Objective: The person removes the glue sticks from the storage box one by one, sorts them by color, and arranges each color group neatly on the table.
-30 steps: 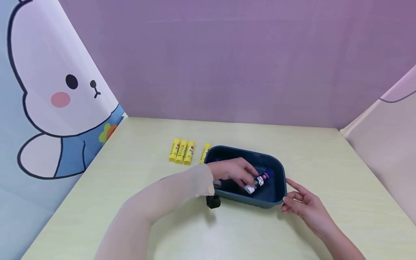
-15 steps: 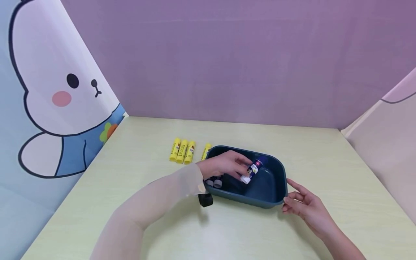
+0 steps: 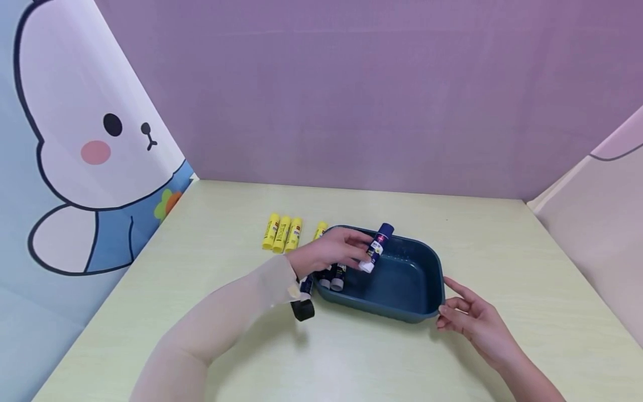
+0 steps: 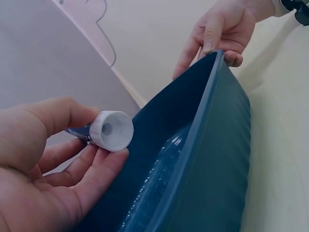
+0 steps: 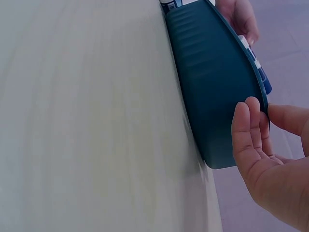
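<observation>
The person over there wears a smooth, off-white sleeve [image 3: 216, 329] on the left arm, running down nearly to the bare left hand [image 3: 329, 251]. A small tan patch [image 3: 294, 291] marks its end, with a black, boxy piece [image 3: 303, 310] just below. Behind the bare right hand [image 3: 469, 322] I catch a light cuff [image 4: 280, 7] and a black, rounded device [image 4: 302, 11], perhaps a camera, cut off at the edge.

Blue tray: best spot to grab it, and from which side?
Probably the rim at the right short end of the blue tray, coming from the right, thumb inside, fingers outside. The wall is thin, with bare tabletop beside it. The left end looks worse: navy tubes lie there, under the left hand.
</observation>
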### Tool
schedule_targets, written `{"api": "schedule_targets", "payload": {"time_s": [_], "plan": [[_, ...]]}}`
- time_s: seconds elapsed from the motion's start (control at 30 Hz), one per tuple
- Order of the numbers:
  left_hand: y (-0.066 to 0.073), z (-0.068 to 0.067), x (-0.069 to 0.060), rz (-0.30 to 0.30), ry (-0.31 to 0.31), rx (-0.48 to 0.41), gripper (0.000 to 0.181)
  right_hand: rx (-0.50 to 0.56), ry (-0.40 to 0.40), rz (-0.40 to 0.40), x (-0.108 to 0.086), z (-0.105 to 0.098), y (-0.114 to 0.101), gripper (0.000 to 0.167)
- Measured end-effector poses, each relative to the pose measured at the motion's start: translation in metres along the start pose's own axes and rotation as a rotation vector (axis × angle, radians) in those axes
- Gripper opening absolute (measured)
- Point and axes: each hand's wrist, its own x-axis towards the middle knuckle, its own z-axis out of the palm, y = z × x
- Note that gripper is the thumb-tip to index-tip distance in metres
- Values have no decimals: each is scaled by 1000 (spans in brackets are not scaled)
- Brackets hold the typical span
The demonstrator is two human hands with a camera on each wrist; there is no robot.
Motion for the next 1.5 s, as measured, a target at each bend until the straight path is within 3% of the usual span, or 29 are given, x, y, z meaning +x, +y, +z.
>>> {"api": "schedule_targets", "payload": {"time_s": [0.27, 0.7, 0.97, 1.27, 1.5], "plan": [[-3, -13, -9, 3, 52, -49, 54, 16, -11, -15, 0, -1, -1, 55], [-8, -27, -35, -5, 140, -77, 53, 31, -21, -26, 1, -2, -1, 54], [-14, -36, -53, 32, 190, -89, 54, 65, -39, -41, 1, -3, 1, 59], [-23, -48, -75, 15, 256, -80, 54, 55, -27, -39, 0, -2, 1, 58], [-33, -57, -93, 43, 273, -103, 54, 43, -14, -24, 0, -2, 1, 57]]}}
